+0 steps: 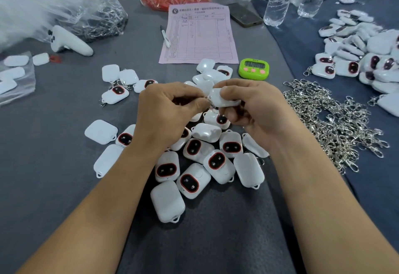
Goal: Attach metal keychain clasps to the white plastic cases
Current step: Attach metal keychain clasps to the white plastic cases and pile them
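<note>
Head view.
1. Small rounded white plastic case: we held it over the table's middle, our right hand curled round it.
2. Silver metal keychain clasp: pinched at the case's left end by our left hand, mostly hidden.
3. Pile of white cases: partly covered by our wrists.
4. Grey cloth: open at lower left.

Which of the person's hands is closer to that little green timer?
The right hand, holding a white case: the green timer lies just beyond its knuckles. The left hand, pinching a metal clasp, sits farther away, over to the left.
</note>
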Motion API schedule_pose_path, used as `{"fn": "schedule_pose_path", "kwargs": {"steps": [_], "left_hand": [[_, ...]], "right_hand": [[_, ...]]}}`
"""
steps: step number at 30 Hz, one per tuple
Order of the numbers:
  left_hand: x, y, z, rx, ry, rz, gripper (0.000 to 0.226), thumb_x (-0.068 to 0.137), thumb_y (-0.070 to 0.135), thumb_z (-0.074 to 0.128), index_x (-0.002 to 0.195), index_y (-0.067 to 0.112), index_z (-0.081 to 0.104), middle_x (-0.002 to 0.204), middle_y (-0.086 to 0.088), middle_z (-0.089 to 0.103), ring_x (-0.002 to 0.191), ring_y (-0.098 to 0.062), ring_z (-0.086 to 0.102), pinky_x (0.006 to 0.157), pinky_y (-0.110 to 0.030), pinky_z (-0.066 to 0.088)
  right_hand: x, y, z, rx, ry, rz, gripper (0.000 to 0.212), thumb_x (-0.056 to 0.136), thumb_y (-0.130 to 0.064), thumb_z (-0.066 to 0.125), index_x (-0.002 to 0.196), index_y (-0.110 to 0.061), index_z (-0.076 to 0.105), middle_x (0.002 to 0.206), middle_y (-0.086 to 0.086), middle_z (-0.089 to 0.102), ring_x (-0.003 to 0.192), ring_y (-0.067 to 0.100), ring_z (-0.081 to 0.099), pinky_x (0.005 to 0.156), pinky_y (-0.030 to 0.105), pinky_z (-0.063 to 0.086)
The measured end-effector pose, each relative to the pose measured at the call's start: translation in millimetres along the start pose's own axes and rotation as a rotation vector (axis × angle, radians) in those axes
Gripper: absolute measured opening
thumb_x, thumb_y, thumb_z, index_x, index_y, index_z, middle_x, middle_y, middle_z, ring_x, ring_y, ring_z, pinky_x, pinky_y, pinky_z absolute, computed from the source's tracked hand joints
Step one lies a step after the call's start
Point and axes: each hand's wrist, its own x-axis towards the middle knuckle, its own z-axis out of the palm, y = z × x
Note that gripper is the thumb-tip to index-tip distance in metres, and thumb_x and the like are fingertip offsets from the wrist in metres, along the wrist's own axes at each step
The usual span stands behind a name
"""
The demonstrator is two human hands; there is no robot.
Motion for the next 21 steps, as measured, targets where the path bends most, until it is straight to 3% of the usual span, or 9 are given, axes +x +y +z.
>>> {"fn": "schedule_pose_path", "kwargs": {"steps": [6, 9, 11, 13, 16, 21], "left_hand": [[0, 5, -6, 0.12, -0.098, 0.009, 0.017, 0.077, 0.016, 0.086, 0.081, 0.031, 0.08, 0.074, 0.019, 0.073, 0.068, 0.001, 0.065, 0.065, -0.013, 0.048], [-2, 11, -5, 0.429, -0.108, 0.194, 0.007, 0.081, 0.02, 0.08, 0.087, 0.023, 0.082, 0.075, 0.01, 0.072, 0.07, -0.008, 0.06, 0.066, -0.022, 0.045], [-3, 15, 0, 0.487, -0.021, 0.245, 0.003, 0.081, 0.02, 0.078, 0.082, 0.02, 0.081, 0.07, 0.007, 0.069, 0.065, -0.01, 0.055, 0.062, -0.023, 0.042], [-2, 18, 2, 0.319, 0.047, 0.119, 0.004, 0.079, 0.02, 0.08, 0.08, 0.024, 0.079, 0.068, 0.01, 0.069, 0.063, -0.009, 0.058, 0.061, -0.017, 0.044], [0, 19, 1, -0.04, 0.013, -0.114, 0.019, 0.081, 0.017, 0.081, 0.081, 0.036, 0.078, 0.074, 0.015, 0.075, 0.067, 0.0, 0.068, 0.064, -0.011, 0.05], [0, 22, 4, -0.201, -0.08, -0.223, 0.025, 0.088, 0.015, 0.075, 0.071, 0.033, 0.076, 0.066, 0.014, 0.07, 0.06, 0.003, 0.06, 0.06, -0.01, 0.047]], "right_hand": [[-1, 2, 0, -0.062, 0.002, -0.07, 0.014, 0.09, 0.003, 0.063, 0.087, -0.006, 0.072, 0.059, 0.016, 0.056, 0.039, 0.016, 0.043, 0.035, 0.017, 0.031], [-1, 5, 6, -0.058, 0.03, -0.088, 0.012, 0.09, 0.004, 0.063, 0.086, -0.005, 0.071, 0.064, 0.019, 0.054, 0.041, 0.018, 0.043, 0.035, 0.018, 0.031], [1, 4, 8, 0.005, 0.043, -0.084, 0.011, 0.092, 0.003, 0.062, 0.09, -0.003, 0.071, 0.062, 0.015, 0.057, 0.041, 0.017, 0.043, 0.036, 0.017, 0.032], [1, 2, 7, 0.105, 0.012, -0.069, 0.012, 0.094, 0.001, 0.059, 0.093, -0.003, 0.07, 0.061, 0.01, 0.059, 0.041, 0.014, 0.044, 0.037, 0.017, 0.033], [0, 0, 4, 0.197, -0.043, -0.044, 0.015, 0.096, -0.002, 0.055, 0.094, -0.005, 0.07, 0.06, 0.006, 0.062, 0.043, 0.013, 0.044, 0.039, 0.018, 0.031], [-1, 0, 4, 0.157, -0.028, -0.059, 0.014, 0.096, 0.0, 0.056, 0.096, -0.006, 0.068, 0.06, 0.006, 0.061, 0.043, 0.013, 0.042, 0.04, 0.019, 0.028]]}}
